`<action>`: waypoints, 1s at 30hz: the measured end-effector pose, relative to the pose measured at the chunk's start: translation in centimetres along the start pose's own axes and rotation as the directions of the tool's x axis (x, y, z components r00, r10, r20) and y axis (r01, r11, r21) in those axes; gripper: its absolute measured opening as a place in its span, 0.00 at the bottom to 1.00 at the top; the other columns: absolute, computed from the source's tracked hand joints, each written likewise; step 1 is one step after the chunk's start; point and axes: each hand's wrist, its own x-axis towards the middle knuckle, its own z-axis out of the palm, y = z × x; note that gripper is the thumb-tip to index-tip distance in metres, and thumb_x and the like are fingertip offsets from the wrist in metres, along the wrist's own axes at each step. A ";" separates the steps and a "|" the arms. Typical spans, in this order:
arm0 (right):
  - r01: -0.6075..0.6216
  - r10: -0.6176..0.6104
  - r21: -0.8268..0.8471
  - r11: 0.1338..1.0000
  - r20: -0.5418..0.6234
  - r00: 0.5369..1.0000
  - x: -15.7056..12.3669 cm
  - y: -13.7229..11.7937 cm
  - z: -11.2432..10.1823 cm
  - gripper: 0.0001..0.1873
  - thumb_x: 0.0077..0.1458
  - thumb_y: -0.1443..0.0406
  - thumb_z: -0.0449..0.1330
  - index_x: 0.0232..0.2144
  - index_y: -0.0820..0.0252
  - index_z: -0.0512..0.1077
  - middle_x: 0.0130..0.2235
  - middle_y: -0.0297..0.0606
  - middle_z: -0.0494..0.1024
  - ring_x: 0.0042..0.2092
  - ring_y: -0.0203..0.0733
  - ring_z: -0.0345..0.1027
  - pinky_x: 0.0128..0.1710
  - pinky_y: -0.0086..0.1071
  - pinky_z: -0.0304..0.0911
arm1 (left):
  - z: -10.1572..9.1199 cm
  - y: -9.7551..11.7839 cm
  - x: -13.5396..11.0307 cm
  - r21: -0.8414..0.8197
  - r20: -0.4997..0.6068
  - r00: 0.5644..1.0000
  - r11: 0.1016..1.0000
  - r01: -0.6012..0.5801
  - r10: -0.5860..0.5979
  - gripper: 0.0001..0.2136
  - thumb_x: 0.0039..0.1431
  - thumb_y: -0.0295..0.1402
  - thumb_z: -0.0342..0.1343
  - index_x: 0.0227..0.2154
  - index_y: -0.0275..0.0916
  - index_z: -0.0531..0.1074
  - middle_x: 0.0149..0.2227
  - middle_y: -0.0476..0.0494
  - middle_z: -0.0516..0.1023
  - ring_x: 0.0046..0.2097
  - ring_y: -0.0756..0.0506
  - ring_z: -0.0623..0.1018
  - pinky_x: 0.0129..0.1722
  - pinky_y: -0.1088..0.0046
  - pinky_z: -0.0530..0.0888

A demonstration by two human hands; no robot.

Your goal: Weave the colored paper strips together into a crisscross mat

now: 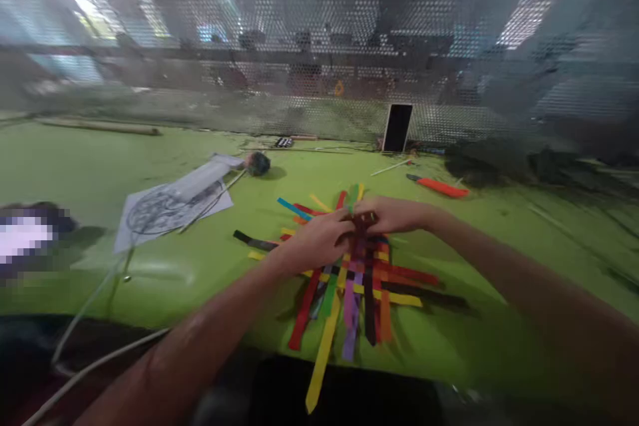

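Colourful flat strips are woven into a mat on the green table, their loose ends fanning out on all sides. At its far part my left hand rests from the left, its fingers bent and closed on the strips. From the right, my right hand meets it, with fingers curled in a pinch around a dark red strip between the two hands. Exact fingertip contact is partly hidden. A long yellow strip hangs toward me past the table's near edge.
Behind the mat, an orange-handled cutter lies at the right. A dark-screened phone stands upright against a mesh screen. Left are printed papers, a dark round lump and a pale cord.
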 end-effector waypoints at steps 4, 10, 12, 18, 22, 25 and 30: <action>-0.028 0.029 -0.041 0.999 0.018 0.999 -0.4 -0.2 -0.1 0.05 0.58 0.65 0.61 0.33 0.63 0.72 0.34 0.35 0.70 0.36 0.37 0.63 0.38 0.30 0.60 | -0.1 -0.3 0.2 0.005 -0.001 1.000 1.000 0.012 -0.012 0.11 0.63 0.23 0.51 0.40 0.37 0.78 0.45 0.40 0.75 0.45 0.42 0.78 0.46 0.68 0.73; -0.126 0.126 -0.116 0.985 -0.009 0.992 -0.4 -1.3 0.0 0.07 0.50 0.67 0.64 0.27 0.60 0.67 0.33 0.34 0.68 0.35 0.38 0.61 0.36 0.31 0.60 | 0.6 -1.3 0.3 -0.059 -0.035 0.999 0.998 0.011 -0.013 0.12 0.59 0.22 0.52 0.40 0.38 0.79 0.44 0.40 0.76 0.45 0.42 0.78 0.47 0.67 0.75; -0.166 0.164 -0.136 0.977 -0.023 0.986 -0.4 -1.7 0.2 0.08 0.49 0.66 0.64 0.26 0.59 0.66 0.32 0.33 0.67 0.34 0.38 0.60 0.35 0.31 0.58 | 0.7 -1.6 0.4 -0.081 -0.042 0.999 0.997 0.002 -0.006 0.12 0.58 0.22 0.52 0.39 0.38 0.79 0.45 0.40 0.77 0.46 0.42 0.78 0.48 0.67 0.75; -0.299 0.293 -0.103 0.949 -0.075 0.953 -0.5 -2.0 0.7 0.10 0.48 0.63 0.64 0.27 0.59 0.65 0.30 0.32 0.67 0.31 0.36 0.58 0.31 0.31 0.54 | 0.7 -2.1 0.7 -0.125 -0.058 0.998 0.992 -0.016 0.009 0.13 0.55 0.20 0.53 0.38 0.37 0.79 0.45 0.41 0.79 0.47 0.43 0.79 0.50 0.68 0.75; -0.341 0.336 -0.040 0.939 -0.096 0.937 -0.5 -1.9 0.9 0.11 0.47 0.62 0.63 0.26 0.58 0.64 0.28 0.31 0.64 0.31 0.37 0.56 0.31 0.32 0.53 | 0.6 -2.1 1.0 -0.125 -0.060 0.998 0.992 -0.019 0.012 0.13 0.54 0.20 0.53 0.38 0.37 0.79 0.45 0.40 0.80 0.48 0.43 0.79 0.51 0.70 0.74; -0.365 0.358 -0.044 0.930 -0.113 0.927 -0.4 -2.0 1.0 0.12 0.46 0.60 0.63 0.25 0.57 0.62 0.27 0.30 0.63 0.30 0.37 0.54 0.31 0.33 0.52 | 0.5 -2.2 1.2 -0.109 -0.054 0.999 0.994 -0.012 0.006 0.13 0.53 0.21 0.54 0.38 0.35 0.80 0.43 0.39 0.81 0.47 0.43 0.79 0.51 0.71 0.73; -0.368 0.358 -0.066 0.927 -0.134 0.924 -0.3 -2.8 1.1 0.13 0.45 0.58 0.62 0.24 0.57 0.61 0.26 0.30 0.62 0.30 0.38 0.55 0.31 0.34 0.52 | 0.5 -2.4 1.3 -0.107 -0.075 0.997 0.994 0.002 -0.010 0.13 0.52 0.21 0.53 0.38 0.35 0.80 0.42 0.40 0.81 0.46 0.43 0.79 0.51 0.71 0.74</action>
